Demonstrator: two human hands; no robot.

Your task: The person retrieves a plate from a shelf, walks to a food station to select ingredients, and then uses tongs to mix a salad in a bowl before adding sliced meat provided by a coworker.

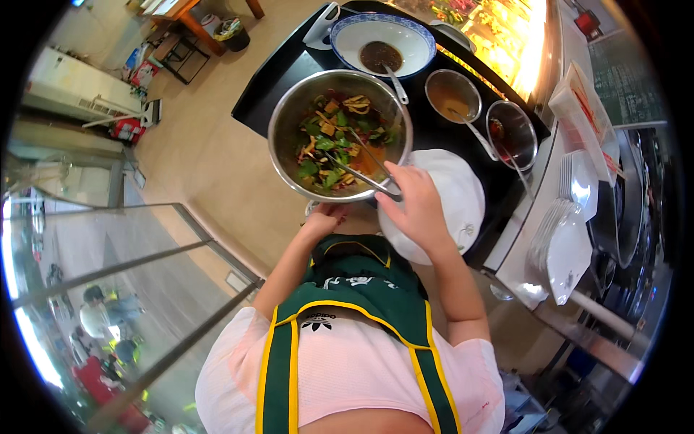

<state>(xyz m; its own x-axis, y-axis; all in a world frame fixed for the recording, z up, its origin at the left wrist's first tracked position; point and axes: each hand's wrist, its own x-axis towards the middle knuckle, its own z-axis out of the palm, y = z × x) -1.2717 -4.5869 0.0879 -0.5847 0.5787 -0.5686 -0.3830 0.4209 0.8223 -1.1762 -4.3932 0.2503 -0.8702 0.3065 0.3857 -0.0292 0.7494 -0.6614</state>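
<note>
My right hand [415,203] grips a pair of metal tongs [360,174], their tips down among the food in a stainless steel mixing bowl [282,163]. The bowl holds a mix [331,141] of green leaves, brown tofu-like pieces and yellowish strips, with orange-brown liquid at its right side. My left hand [325,218] is at the bowl's near rim, its fingers partly hidden below; whether they grip the bowl is not clear. A white plate [452,211] lies right of the bowl, partly behind my right hand.
On the black counter [287,81] stand a blue-rimmed bowl [347,38] of dark sauce with a spoon and two small steel bowls of sauce [447,81] [512,111], each with a utensil. Stacked white plates [561,238] stand right. A lit food display [504,38] borders the far side.
</note>
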